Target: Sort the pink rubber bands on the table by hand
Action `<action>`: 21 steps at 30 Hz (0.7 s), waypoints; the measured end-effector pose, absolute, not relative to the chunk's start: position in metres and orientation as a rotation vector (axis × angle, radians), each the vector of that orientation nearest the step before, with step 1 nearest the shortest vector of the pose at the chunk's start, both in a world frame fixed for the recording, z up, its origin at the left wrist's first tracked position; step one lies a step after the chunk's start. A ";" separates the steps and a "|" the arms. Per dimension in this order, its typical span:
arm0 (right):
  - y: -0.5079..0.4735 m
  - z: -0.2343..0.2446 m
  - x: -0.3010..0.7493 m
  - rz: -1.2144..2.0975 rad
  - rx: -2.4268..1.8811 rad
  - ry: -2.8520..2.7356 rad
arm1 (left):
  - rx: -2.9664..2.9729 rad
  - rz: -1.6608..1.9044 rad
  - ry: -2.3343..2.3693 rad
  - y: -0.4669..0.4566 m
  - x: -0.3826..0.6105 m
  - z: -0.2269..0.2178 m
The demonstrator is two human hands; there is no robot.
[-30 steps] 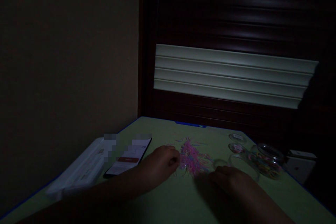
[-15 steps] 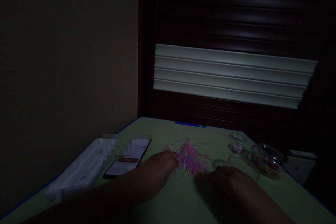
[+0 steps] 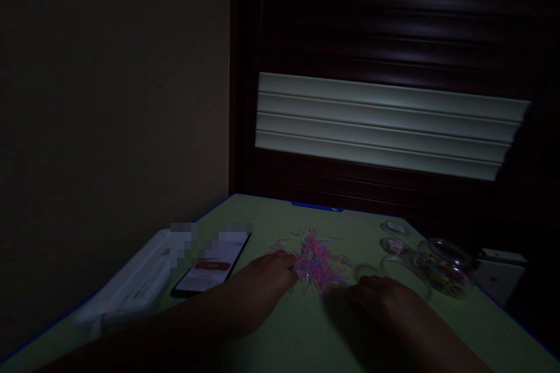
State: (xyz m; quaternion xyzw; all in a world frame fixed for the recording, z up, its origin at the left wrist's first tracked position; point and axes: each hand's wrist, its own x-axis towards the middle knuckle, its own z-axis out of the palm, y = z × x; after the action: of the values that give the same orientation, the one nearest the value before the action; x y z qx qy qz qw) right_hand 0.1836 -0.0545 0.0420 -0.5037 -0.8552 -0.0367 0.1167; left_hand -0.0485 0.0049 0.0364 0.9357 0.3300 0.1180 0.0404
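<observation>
I see thin, pink, plastic-looking loops [image 3: 319,267] heaped on the pale-green tabletop [image 3: 262,215] between left hand [image 3: 269,280] and right hand [image 3: 382,296], both curled; I can't tell if either grips anything. A careless sideways brush could scatter them.

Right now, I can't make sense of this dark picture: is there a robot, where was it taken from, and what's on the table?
No robot: you see a person's bare left hand and right hand. One camera, worn on that person's head, looks forward and down past them.

On the yellow-green tabletop lies a loose pile of small, mostly pink loops. The left hand is at the pile's left edge; the right is just beyond its right side. It is too dark to tell whether either holds a loop.

On the left lie a smartphone and a long white case. On the right are a clear jar with colourful bands inside and several round, clear items.
</observation>
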 end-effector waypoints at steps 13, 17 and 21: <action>-0.051 0.040 0.186 -0.118 -1.473 -2.505 | 2.965 0.365 1.011 0.006 -0.045 0.038; -0.052 0.041 0.185 -0.127 -1.464 -2.519 | 2.948 0.348 1.013 0.007 -0.043 0.036; -0.052 0.040 0.185 -0.133 -1.496 -2.516 | 2.932 0.358 1.036 0.008 -0.043 0.035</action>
State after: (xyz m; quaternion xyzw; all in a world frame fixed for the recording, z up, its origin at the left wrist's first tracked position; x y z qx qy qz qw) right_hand 0.1845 -0.0522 0.0401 -0.5076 -0.8539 -0.0450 0.1055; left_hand -0.0428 0.0080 0.0345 0.9367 0.3310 0.1145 0.0055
